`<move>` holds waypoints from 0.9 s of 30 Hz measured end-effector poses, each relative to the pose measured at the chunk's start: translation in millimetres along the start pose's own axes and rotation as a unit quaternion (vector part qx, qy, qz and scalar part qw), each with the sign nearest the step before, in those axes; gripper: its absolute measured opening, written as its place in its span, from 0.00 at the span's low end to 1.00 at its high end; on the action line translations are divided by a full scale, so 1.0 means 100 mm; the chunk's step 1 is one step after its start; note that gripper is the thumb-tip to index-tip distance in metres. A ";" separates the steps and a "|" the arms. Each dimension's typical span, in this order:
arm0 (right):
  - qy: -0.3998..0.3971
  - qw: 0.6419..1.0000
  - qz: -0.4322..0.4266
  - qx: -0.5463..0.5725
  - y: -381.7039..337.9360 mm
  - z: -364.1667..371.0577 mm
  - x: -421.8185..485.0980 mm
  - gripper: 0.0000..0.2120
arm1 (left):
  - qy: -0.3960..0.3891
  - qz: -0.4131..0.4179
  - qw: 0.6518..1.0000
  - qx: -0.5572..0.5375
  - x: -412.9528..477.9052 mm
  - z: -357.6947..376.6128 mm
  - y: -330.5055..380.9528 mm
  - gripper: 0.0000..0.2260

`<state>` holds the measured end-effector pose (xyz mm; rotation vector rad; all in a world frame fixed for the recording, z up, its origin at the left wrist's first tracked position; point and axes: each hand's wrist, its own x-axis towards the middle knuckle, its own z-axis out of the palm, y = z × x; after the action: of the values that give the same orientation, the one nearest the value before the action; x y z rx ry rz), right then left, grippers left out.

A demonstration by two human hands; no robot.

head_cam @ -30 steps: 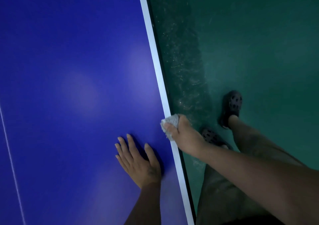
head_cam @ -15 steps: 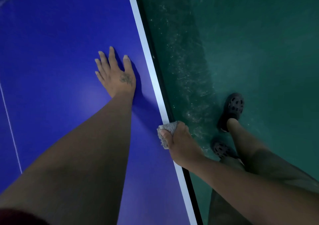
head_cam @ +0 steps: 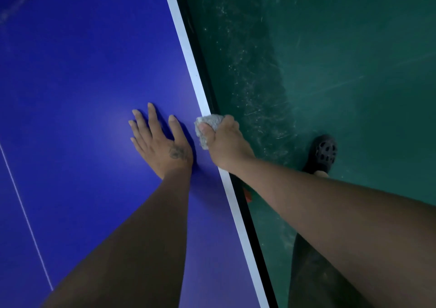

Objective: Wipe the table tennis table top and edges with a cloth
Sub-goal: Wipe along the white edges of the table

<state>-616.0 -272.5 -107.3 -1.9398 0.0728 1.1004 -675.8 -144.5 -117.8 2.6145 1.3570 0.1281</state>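
The blue table tennis table (head_cam: 77, 76) fills the left of the view, and its white side line and dark edge (head_cam: 188, 55) run diagonally from the top centre to the bottom right. My right hand (head_cam: 224, 140) grips a bunched grey cloth (head_cam: 207, 124) and wraps it over that edge, thumb on top and fingers hidden below the rim. My left hand (head_cam: 159, 142) lies flat on the blue top just left of the cloth, fingers spread and straight.
A green floor (head_cam: 342, 60) with pale dusty scuffs lies to the right of the table. My foot in a dark perforated clog (head_cam: 324, 153) stands close to the table edge. A thin white centre line (head_cam: 26, 218) crosses the blue top at the left.
My right hand has slid the cloth further along the table's edge. My left hand was reached out far ahead half a second ago and now lies beside the cloth.
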 end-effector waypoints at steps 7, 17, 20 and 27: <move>0.000 0.999 -0.023 0.027 -0.13 -0.08 0.14 0.26 | 0.018 0.004 1.000 -0.005 0.01 0.01 -0.01 0.27; 0.007 0.998 0.006 0.061 0.36 0.24 -0.34 0.21 | 0.029 0.017 0.999 0.004 0.03 0.06 -0.07 0.26; 0.009 0.997 0.007 0.073 0.01 0.10 0.06 0.14 | 0.031 0.021 0.999 0.002 0.04 0.07 -0.08 0.26; 0.029 0.998 -0.013 0.054 -0.96 -0.25 0.99 0.29 | 0.040 0.029 0.999 0.003 0.05 0.08 -0.08 0.26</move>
<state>-497.5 -198.2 -109.6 -1.8707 0.1353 1.0032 -678.4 -136.9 -127.3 2.6812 1.3081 0.2391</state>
